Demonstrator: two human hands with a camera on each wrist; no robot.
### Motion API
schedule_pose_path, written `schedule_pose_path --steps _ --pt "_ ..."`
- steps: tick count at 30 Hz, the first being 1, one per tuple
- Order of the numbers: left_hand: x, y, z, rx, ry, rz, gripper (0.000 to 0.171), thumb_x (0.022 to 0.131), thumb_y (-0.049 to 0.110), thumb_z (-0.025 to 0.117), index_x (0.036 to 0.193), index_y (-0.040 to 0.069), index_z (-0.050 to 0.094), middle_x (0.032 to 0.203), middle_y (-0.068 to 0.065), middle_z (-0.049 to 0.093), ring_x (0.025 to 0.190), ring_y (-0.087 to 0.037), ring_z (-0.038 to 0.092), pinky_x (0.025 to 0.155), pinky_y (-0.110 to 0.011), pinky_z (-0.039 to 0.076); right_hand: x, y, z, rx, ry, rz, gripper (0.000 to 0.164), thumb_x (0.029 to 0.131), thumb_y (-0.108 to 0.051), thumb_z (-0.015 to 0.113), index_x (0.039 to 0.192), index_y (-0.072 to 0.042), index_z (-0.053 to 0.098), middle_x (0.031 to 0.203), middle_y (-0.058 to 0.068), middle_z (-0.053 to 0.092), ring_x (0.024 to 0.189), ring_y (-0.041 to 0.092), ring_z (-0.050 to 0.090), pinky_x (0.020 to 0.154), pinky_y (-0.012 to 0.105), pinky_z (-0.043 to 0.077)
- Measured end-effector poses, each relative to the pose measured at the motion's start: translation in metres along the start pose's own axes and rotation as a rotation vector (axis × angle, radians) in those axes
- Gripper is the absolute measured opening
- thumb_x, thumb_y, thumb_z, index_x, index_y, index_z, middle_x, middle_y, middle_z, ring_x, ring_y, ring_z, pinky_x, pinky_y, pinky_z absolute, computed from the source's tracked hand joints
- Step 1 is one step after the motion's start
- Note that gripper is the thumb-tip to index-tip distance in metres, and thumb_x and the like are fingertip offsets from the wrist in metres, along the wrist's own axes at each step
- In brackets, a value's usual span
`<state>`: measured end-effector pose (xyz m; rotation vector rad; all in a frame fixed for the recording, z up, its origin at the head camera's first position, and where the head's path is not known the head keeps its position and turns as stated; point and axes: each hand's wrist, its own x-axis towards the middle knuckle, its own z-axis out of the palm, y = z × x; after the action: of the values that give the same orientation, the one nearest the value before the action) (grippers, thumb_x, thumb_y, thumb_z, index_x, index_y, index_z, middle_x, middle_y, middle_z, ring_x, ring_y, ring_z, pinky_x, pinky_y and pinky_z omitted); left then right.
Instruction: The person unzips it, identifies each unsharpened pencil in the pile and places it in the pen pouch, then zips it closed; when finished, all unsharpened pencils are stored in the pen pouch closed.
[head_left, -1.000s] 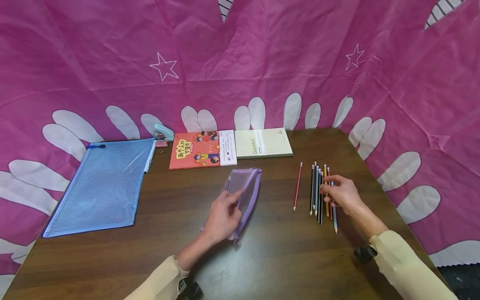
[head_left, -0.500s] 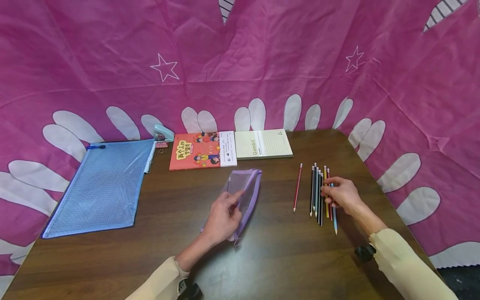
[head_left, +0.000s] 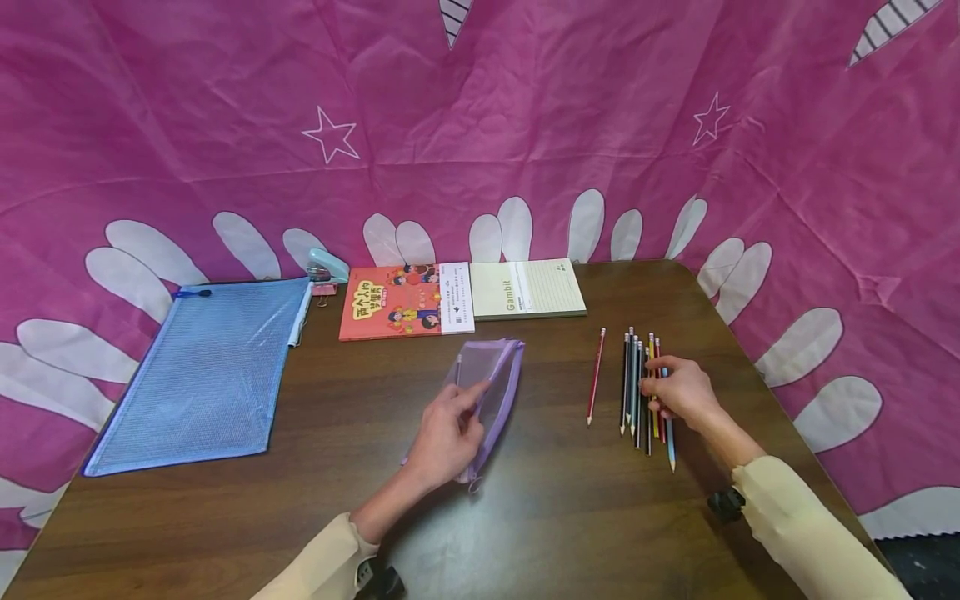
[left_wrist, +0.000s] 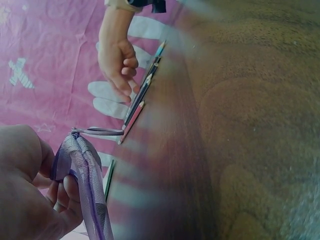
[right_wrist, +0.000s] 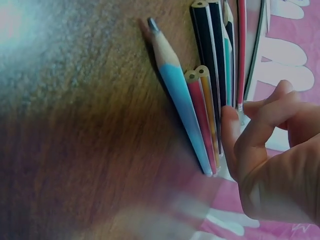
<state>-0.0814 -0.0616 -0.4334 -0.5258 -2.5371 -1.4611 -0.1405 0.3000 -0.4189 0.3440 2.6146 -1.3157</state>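
My left hand (head_left: 446, 435) holds a purple mesh pencil pouch (head_left: 504, 392) flat above the table, its index finger lying along the top. In the left wrist view, the fingers curl round the pouch (left_wrist: 90, 180) beside its zip. A pencil shows faintly through the mesh. My right hand (head_left: 682, 390) is over a row of pencils (head_left: 632, 383), black, teal, yellow, red and light blue. One fingertip touches a black pencil (right_wrist: 216, 60) in the right wrist view, and the other fingers are bent above the row. A lone red pencil (head_left: 596, 377) lies left of the row.
A blue mesh zip folder (head_left: 202, 375) covers the table's left side. Along the back are a light-blue stapler (head_left: 327, 265), a pink binder clip (head_left: 323, 290), an orange book (head_left: 405, 300) and a Gambit notepad (head_left: 536, 287). A pink curtain (head_left: 480, 108) hangs behind the table (head_left: 525, 533).
One black pencil under my right hand has slid slightly to the right, away from its neighbours and towards the yellow one. My left hand and the pouch have stayed put.
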Motion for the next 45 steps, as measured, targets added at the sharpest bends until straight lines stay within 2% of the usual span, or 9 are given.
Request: schedule_pose_path --steps 8,14,23,31,41,45 --pt "0.000 0.001 0.000 0.002 -0.011 -0.013 0.055 0.078 -0.010 0.063 0.132 0.002 0.065 0.089 -0.002 0.054 0.072 -0.012 0.053 0.058 -0.024 0.051 0.001 0.003 0.005 -0.165 0.048 -0.122 0.050 0.086 -0.008 0.068 0.131 0.010 0.052 0.050 0.001 0.057 0.040 0.012 0.055 0.040 0.030 0.048" --pt "0.000 0.001 0.000 0.003 -0.017 -0.014 0.055 0.078 -0.010 0.063 0.132 0.002 0.065 0.090 -0.002 0.054 0.072 -0.012 0.053 0.058 -0.024 0.051 0.002 -0.001 0.007 -0.240 0.042 -0.143 0.051 0.086 -0.006 0.068 0.130 0.011 0.051 0.051 0.001 0.057 0.040 0.013 0.055 0.039 0.029 0.046" --pt "-0.001 0.000 0.002 0.011 0.019 0.035 0.054 0.076 -0.011 0.064 0.129 0.000 0.066 0.087 -0.004 0.054 0.069 -0.012 0.053 0.055 -0.023 0.050 0.001 -0.003 0.008 -0.268 0.042 -0.130 0.053 0.087 -0.007 0.070 0.132 0.010 0.050 0.053 0.001 0.060 0.043 0.015 0.057 0.041 0.030 0.047" --pt "-0.001 0.001 0.003 0.017 0.030 0.032 0.056 0.075 -0.012 0.063 0.129 0.001 0.066 0.086 -0.003 0.053 0.069 -0.012 0.052 0.056 -0.024 0.050 0.001 -0.006 0.010 -0.239 0.036 -0.132 0.054 0.085 -0.005 0.070 0.134 0.010 0.050 0.067 0.009 0.067 0.048 0.016 0.061 0.044 0.031 0.052" --pt "-0.002 0.001 0.003 0.016 0.030 0.037 0.056 0.075 -0.012 0.063 0.129 0.000 0.066 0.086 -0.004 0.054 0.069 -0.012 0.053 0.056 -0.024 0.050 0.002 -0.002 0.012 -0.287 0.058 -0.172 0.057 0.081 -0.004 0.065 0.135 0.009 0.049 0.064 0.002 0.064 0.049 0.015 0.062 0.046 0.031 0.049" --pt "-0.003 0.001 0.004 0.015 0.032 0.041 0.056 0.075 -0.012 0.063 0.129 0.000 0.066 0.087 -0.005 0.054 0.069 -0.012 0.053 0.056 -0.024 0.050 0.001 -0.003 0.012 -0.331 0.071 -0.167 0.058 0.082 -0.007 0.067 0.135 0.009 0.050 0.064 0.000 0.065 0.049 0.015 0.063 0.054 0.035 0.050"
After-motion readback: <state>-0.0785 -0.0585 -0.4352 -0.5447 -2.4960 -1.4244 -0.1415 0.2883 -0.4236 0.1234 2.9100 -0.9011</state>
